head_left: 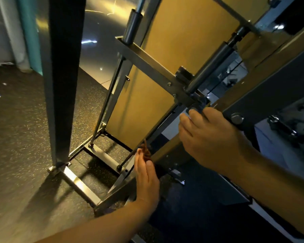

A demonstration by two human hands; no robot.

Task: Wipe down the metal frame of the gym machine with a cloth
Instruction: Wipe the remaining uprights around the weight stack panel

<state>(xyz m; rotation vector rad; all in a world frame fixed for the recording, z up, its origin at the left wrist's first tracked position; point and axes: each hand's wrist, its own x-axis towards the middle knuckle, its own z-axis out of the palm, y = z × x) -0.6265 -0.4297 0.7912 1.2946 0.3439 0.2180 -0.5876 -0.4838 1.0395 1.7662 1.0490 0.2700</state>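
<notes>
The gym machine's metal frame [147,64] runs diagonally through the view, with silver bars, two dark cylinders and a floor base [81,185]. My left hand [146,174] reaches low to a slanted frame bar and pinches a small brown cloth [146,151] against it. My right hand [209,137] is higher, its fingers curled around the frame just below the bolted junction [191,99]. Most of the cloth is hidden behind my left fingers.
A dark upright post [63,76] stands at the left. Yellow panels [182,41] back the frame. Speckled black rubber flooring [16,137] spreads to the left. A large bolt [237,118] and dark machine parts [291,123] sit at the right.
</notes>
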